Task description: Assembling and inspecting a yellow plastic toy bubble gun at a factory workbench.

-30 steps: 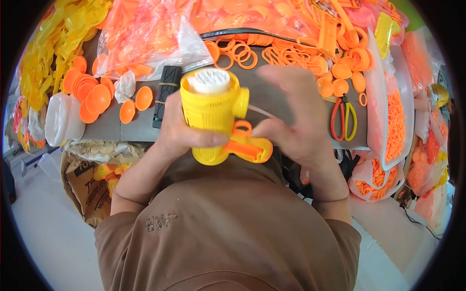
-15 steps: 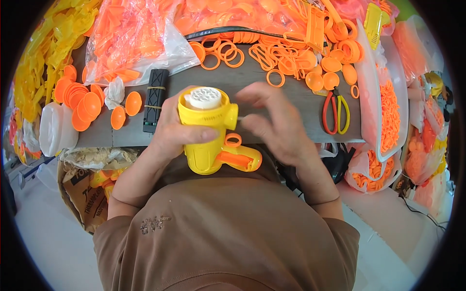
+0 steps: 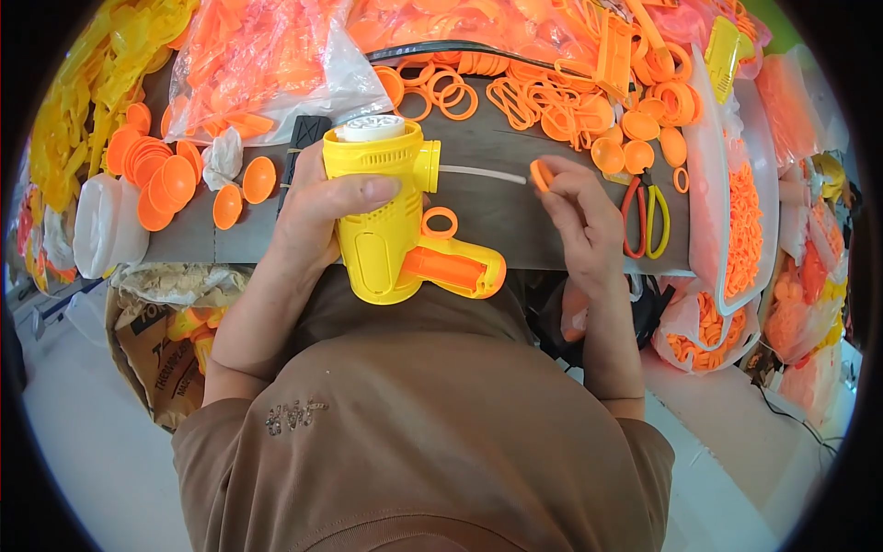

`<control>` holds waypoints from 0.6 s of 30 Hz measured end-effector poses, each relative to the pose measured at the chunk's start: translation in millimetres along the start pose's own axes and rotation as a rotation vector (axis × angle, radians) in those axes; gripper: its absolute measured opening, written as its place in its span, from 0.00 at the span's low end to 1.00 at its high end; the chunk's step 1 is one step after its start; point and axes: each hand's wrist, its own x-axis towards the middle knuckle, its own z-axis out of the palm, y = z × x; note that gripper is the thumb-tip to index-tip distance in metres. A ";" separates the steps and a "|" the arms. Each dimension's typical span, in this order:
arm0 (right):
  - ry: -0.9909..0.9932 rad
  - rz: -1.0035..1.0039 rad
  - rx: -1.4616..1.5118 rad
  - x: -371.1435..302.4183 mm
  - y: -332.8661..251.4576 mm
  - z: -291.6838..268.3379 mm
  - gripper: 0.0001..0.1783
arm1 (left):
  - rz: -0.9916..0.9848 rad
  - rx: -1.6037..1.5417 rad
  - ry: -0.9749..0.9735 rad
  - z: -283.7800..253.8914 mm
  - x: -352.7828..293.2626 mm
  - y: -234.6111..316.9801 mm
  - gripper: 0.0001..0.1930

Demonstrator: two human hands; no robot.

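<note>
My left hand is wrapped round a yellow toy gun body, its thumb across the front. A white perforated round part sits in the body's upper end. From the short side nozzle, a thin clear tube sticks out to the right. Below the nozzle is an orange trigger ring, and the handle shows an open orange inside. Between the fingertips of my right hand is a small orange ring, close to the tube's free end; whether they touch, I cannot tell.
Orange cups and a black bar lie left on the grey table. Orange rings lie behind. Scissors with red and yellow handles are at right, beside a clear bin of small orange parts.
The toy gun body has shifted a little up and left with my left hand. My right hand has moved right, away from the nozzle; the tube and pinched orange ring are now visible.
</note>
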 end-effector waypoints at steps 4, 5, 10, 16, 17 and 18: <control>-0.248 0.161 0.145 6.6 -11.4 -11.1 0.16 | -0.024 0.022 -0.010 7.5 2.9 -0.3 0.27; -0.242 0.113 0.073 9.3 -14.3 -10.8 0.19 | -0.018 0.039 -0.006 9.2 3.3 -0.9 0.27; -0.252 -0.122 0.007 25.5 -31.5 -10.5 0.33 | -0.074 0.137 -0.015 13.6 2.3 3.8 0.26; -0.368 -0.221 -0.008 41.1 -51.5 3.3 0.41 | -0.054 0.221 -0.003 20.2 0.5 3.2 0.25; -0.383 -0.199 0.033 42.3 -53.2 6.3 0.41 | -0.042 0.230 -0.003 20.8 0.5 3.0 0.25; -0.383 -0.200 0.035 42.7 -54.0 9.2 0.41 | -0.042 0.230 -0.001 20.6 0.2 3.5 0.25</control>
